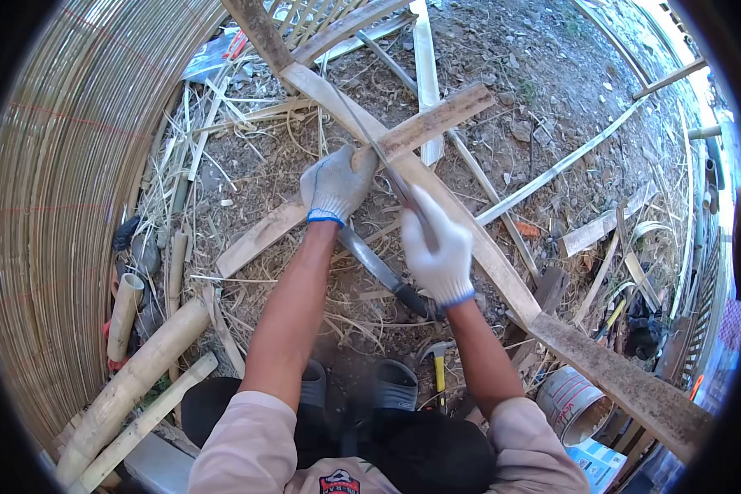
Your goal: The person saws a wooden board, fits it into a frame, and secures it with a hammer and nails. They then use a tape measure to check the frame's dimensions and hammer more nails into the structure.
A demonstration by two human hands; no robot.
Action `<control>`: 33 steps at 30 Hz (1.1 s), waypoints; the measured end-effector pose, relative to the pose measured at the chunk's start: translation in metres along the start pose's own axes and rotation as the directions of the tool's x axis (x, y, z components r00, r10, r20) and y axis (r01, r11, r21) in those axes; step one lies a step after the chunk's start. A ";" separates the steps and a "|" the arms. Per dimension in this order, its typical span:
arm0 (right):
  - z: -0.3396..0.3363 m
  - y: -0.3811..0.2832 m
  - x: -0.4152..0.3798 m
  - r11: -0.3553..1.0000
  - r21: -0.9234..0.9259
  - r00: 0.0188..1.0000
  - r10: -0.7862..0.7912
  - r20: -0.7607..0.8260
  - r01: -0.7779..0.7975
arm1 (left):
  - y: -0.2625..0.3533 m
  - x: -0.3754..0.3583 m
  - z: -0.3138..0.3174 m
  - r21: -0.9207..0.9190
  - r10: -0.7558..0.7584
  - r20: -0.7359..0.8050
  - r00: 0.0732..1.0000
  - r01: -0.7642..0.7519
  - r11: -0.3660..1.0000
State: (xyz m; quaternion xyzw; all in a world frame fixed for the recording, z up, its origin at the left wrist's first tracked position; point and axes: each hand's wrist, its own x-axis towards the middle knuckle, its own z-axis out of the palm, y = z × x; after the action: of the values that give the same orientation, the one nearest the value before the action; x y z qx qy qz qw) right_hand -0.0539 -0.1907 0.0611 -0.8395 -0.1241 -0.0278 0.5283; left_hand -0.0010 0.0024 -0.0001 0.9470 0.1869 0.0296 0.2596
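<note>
Left hand [337, 183]: grip closed on short board [440, 121], seemingly bracing it across long beam [477, 235]; right hand [438, 251]: grip wrapped around bladed tool [396, 179], apparently for control.

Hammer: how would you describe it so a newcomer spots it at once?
Below the long wooden beam, find the person's right clog. The hammer lies just right of it, its bright yellow handle standing out against the dull brown ground.
</note>
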 end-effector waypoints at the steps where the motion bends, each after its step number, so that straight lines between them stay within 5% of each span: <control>1: 0.011 -0.002 0.016 0.999 0.007 0.998 -0.052 -0.027 0.052 | -0.003 0.003 0.002 0.001 -0.002 -0.006 1.000 0.002 1.000; 7: -0.048 0.009 -0.069 0.992 -0.097 0.995 0.085 0.057 -0.080 | -0.009 0.003 0.007 -0.029 0.017 -0.009 1.000 -0.017 0.999; 10: -0.087 0.011 -0.123 0.971 -0.229 0.996 -0.052 0.069 0.067 | -0.007 0.001 0.007 -0.089 0.029 -0.072 0.997 -0.036 0.995; 14: -0.057 0.009 -0.082 0.991 -0.113 0.995 0.075 0.062 -0.068 | -0.003 0.000 0.003 -0.052 0.035 -0.056 0.998 -0.038 0.998; 18: 0.018 0.007 0.015 0.992 -0.067 0.994 -0.106 -0.040 0.103 | 0.003 0.000 -0.010 0.008 0.001 0.012 1.000 -0.001 1.000; 22: 0.002 0.013 -0.010 0.997 -0.030 0.997 -0.074 -0.018 0.073 | 0.001 0.002 -0.006 -0.037 -0.019 0.059 0.998 0.021 0.999; 24: -0.038 0.009 -0.059 0.991 -0.086 0.993 0.104 0.063 -0.099 | 0.001 0.002 -0.006 -0.047 -0.016 0.019 1.000 0.017 0.999; 28: -0.090 0.002 -0.129 0.976 -0.216 0.997 0.024 0.070 -0.009 | -0.007 0.001 0.004 -0.085 0.045 -0.056 0.997 -0.050 0.995; 33: -0.034 -0.004 -0.049 0.991 -0.133 0.999 0.026 0.048 -0.019 | -0.002 -0.002 0.000 -0.103 0.011 -0.045 0.999 -0.016 0.995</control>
State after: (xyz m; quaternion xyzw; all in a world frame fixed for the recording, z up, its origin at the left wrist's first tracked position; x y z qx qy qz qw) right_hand -0.0995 -0.2277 0.0710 -0.8744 -0.1255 -0.0094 0.4686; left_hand -0.0032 0.0033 -0.0014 0.9327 0.1844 0.0622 0.3036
